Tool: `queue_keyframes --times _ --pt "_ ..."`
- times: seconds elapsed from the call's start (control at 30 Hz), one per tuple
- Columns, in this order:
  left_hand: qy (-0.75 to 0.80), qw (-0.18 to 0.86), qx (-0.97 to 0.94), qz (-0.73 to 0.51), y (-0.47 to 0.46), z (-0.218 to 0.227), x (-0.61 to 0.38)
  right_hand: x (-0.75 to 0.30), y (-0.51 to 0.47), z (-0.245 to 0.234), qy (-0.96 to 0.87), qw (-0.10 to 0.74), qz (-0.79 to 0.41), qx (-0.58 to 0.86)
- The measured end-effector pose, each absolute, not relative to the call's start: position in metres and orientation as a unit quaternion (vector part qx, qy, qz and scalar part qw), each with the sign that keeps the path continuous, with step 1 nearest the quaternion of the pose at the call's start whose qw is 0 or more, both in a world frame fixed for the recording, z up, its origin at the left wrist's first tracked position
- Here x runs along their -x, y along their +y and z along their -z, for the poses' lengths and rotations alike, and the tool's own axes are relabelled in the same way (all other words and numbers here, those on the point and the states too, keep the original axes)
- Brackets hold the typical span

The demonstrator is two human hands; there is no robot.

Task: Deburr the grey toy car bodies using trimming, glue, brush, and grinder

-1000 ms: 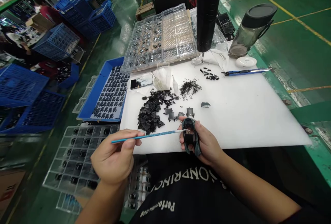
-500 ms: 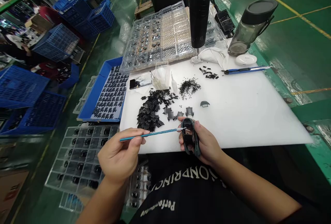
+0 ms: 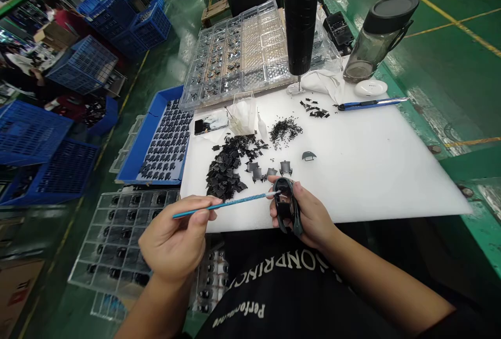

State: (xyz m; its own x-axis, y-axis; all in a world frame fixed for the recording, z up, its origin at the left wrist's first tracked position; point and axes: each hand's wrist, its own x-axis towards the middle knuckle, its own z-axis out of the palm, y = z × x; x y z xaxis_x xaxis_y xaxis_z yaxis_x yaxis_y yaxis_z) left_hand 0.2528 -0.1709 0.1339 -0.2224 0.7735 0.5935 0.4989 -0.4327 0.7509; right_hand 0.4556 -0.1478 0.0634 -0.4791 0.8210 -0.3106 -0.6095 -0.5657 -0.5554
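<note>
Because the hollow side needs to stay reachable, my right hand (image 3: 311, 208) grips the dark plastic frame (image 3: 287, 206) tilted up at the 6 o'clock edge of the counter (image 3: 371, 172), while my left hand (image 3: 174, 242) pinches the blue-handled swab (image 3: 227, 204), its white tip at the frame's inner rim.

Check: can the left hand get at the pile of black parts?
Probably yes. The left hand is just below the pile of black parts on the white board, with nothing between them, though its fingers are holding a blue swab.
</note>
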Motion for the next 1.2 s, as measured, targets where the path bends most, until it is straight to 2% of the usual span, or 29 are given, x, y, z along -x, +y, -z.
queue_keyframes --times 0.23,0.87,1.13,1.2 --pt "0.541 0.180 -0.530 -0.628 -0.167 -0.140 -0.258 -0.455 -0.148 -0.064 -0.179 0.428 -0.839 0.285" --pt "0.581 0.144 -0.543 -0.589 -0.164 -0.132 -0.260 -0.455 -0.147 -0.066 -0.172 0.430 -0.842 0.277" --pt "0.546 0.155 -0.501 -0.653 -0.168 -0.135 -0.250 -0.454 -0.146 -0.064 -0.157 0.443 -0.839 0.275" --pt "0.541 0.125 -0.493 -0.670 -0.166 -0.142 -0.235 -0.453 -0.145 -0.067 -0.153 0.451 -0.838 0.268"
